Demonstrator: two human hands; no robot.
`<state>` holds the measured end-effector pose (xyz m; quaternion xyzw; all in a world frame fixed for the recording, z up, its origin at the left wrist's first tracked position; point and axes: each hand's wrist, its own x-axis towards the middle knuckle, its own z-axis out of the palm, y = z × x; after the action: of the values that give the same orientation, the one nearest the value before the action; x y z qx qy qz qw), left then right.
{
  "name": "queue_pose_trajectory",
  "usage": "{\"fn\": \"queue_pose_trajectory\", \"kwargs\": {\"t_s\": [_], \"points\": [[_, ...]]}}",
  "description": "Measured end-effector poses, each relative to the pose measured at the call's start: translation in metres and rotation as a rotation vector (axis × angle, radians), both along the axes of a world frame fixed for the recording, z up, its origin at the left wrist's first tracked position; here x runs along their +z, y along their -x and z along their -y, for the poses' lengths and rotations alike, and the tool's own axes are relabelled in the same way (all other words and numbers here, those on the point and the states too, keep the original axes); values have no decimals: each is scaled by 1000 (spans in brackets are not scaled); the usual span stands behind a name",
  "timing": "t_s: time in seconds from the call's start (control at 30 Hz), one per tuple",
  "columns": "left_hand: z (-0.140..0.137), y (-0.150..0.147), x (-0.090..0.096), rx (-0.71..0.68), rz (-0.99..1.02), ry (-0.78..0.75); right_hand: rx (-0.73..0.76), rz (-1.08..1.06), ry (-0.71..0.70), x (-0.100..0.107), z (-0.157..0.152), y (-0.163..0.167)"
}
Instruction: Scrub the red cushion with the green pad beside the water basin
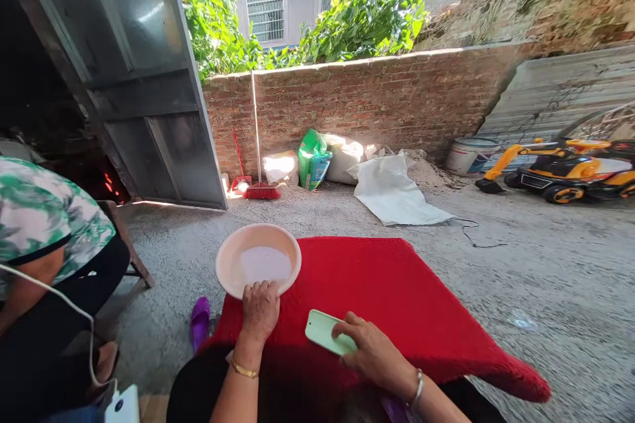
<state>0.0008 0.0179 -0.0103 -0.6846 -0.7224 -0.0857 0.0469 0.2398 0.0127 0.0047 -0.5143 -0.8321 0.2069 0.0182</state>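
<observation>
A shallow cream plastic basin (229,263) sits at the far left edge of the red cloth (367,277). My left hand (261,309) is closed over its near rim, fingers curled to the inside. The bottom of the basin looks pale and bright; I cannot tell what is in it. My right hand (371,349) pinches a light green phone case (322,328), a flat rounded rectangle with a small dark dot near its far-left end. It is held low over the cloth, to the right of my left hand.
At the left a person in a patterned shirt (40,211) sits near a white phone (122,404) on a cable. A purple shoe (200,320) lies below the basin. A metal door (163,79), red broom (262,192), sacks (313,162) and toy excavator (570,172) stand farther back.
</observation>
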Motion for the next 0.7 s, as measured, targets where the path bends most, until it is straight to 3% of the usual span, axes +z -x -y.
{"fn": "queue_pose_trajectory", "kwargs": {"t_s": [0.13, 0.4, 0.5, 0.6, 0.7], "points": [[1, 0, 1, -6, 13, 14, -116, 3, -33, 16, -8, -33], [3, 1, 6, -6, -21, 16, 81, -98, -22, -11, 11, 23], [3, 0, 5, -10, -13, 18, 71, -70, 28, -6, 5, -4], [2, 0, 4, -18, 7, 23, -41, -48, 105, 11, -5, -44], [2, -1, 5, -18, 21, 29, -128, -78, 67, 19, -12, -56]]}}
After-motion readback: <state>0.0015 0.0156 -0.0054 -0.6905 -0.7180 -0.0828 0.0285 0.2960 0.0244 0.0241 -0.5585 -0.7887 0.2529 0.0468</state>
